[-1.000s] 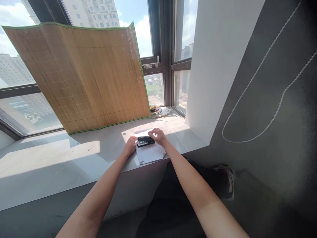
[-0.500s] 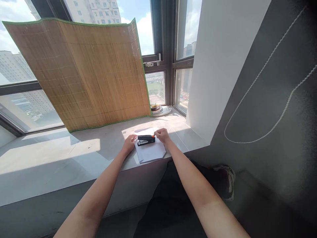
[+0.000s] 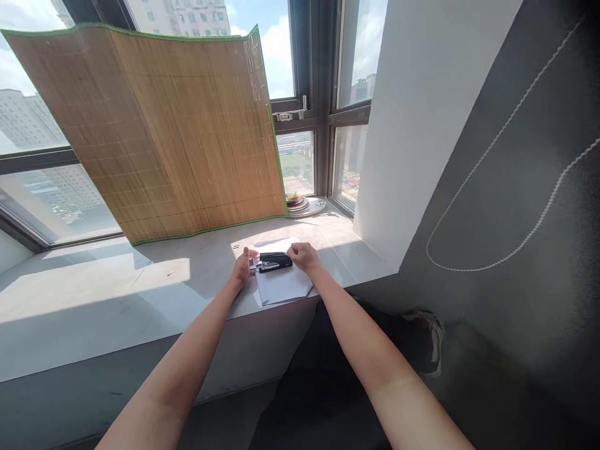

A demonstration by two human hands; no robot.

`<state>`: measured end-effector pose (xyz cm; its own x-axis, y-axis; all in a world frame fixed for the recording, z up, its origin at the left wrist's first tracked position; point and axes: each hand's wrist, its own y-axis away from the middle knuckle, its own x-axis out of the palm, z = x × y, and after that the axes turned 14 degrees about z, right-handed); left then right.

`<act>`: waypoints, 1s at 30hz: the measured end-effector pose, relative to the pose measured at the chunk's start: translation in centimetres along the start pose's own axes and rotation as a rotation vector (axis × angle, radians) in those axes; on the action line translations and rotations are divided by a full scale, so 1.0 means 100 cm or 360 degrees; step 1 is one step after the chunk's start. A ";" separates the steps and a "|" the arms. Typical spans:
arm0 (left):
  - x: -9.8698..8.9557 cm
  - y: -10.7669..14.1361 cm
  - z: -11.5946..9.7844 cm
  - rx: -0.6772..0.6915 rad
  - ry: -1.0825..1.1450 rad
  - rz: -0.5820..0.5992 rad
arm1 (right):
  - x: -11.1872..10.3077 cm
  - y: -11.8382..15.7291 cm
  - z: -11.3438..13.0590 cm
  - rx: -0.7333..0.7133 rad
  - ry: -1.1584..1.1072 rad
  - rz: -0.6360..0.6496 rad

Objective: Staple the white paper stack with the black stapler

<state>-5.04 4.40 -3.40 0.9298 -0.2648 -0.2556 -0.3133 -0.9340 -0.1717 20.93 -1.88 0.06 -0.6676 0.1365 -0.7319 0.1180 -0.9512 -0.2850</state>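
Observation:
A black stapler (image 3: 275,262) lies over white paper sheets (image 3: 283,289) near the front edge of the sill. At its left end a light metal part sticks out toward my left hand (image 3: 242,266), whose fingers are bent around that end and touch it. My right hand (image 3: 304,256) is closed on the stapler's right end, with the fingers curled and covering its tip. The paper lies flat under the stapler, between both hands.
The white windowsill (image 3: 94,306) runs along the window. A bamboo mat (image 3: 187,137) with green edging leans on the glass behind. Stacked plates (image 3: 302,206) stand in the corner. A white wall (image 3: 417,112) rises at right, and a beaded cord (image 3: 497,265) hangs beyond it.
The metal part now sticks out from the stapler's left end. My left hand has turned with its thumb raised. My right fingers now cover the orange piece at the right end.

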 end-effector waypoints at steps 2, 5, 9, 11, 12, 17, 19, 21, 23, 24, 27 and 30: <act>0.000 0.001 -0.003 -0.0010 0.0034 0.0022 | 0.003 -0.001 0.000 -0.0087 -0.0149 -0.0053; 0.002 0.005 -0.008 -0.0006 0.0060 0.0037 | 0.013 -0.003 -0.002 -0.0312 -0.0273 0.0085; 0.001 0.008 -0.016 0.0019 0.0143 -0.0080 | 0.025 -0.005 0.001 -0.0355 -0.0250 0.0344; -0.003 0.010 -0.020 0.0025 0.0223 -0.0203 | 0.028 -0.004 0.005 -0.0305 -0.0290 0.0367; -0.006 0.012 -0.022 0.0029 0.0276 -0.0271 | 0.028 -0.004 0.009 -0.0291 -0.0306 0.0342; -0.012 0.028 -0.032 -0.0047 0.0955 -0.0447 | 0.022 0.003 0.029 -0.0553 -0.0054 0.0046; -0.009 0.035 -0.035 -0.0125 0.1239 -0.0360 | 0.019 0.007 0.037 -0.0801 0.0172 0.0015; -0.005 0.041 -0.038 -0.0153 0.1460 -0.0247 | 0.017 0.009 0.044 -0.1027 0.0387 0.0028; -0.002 0.044 -0.039 -0.0148 0.1617 -0.0162 | 0.017 0.011 0.049 -0.1185 0.0551 0.0072; -0.001 0.045 -0.039 -0.0154 0.1665 -0.0128 | 0.017 0.011 0.052 -0.1249 0.0617 0.0098; 0.000 0.046 -0.040 -0.0205 0.1720 -0.0093 | 0.020 0.011 0.058 -0.1405 0.0739 0.0159; 0.000 0.047 -0.041 -0.0250 0.1721 -0.0163 | 0.022 0.013 0.061 -0.1436 0.0721 0.0173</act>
<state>-5.69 -0.93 -0.32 0.6525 -0.1829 0.7354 -0.2681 -0.9634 -0.0016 15.07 -4.53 1.84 -0.3009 0.3321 -0.8940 0.7976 -0.4261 -0.4268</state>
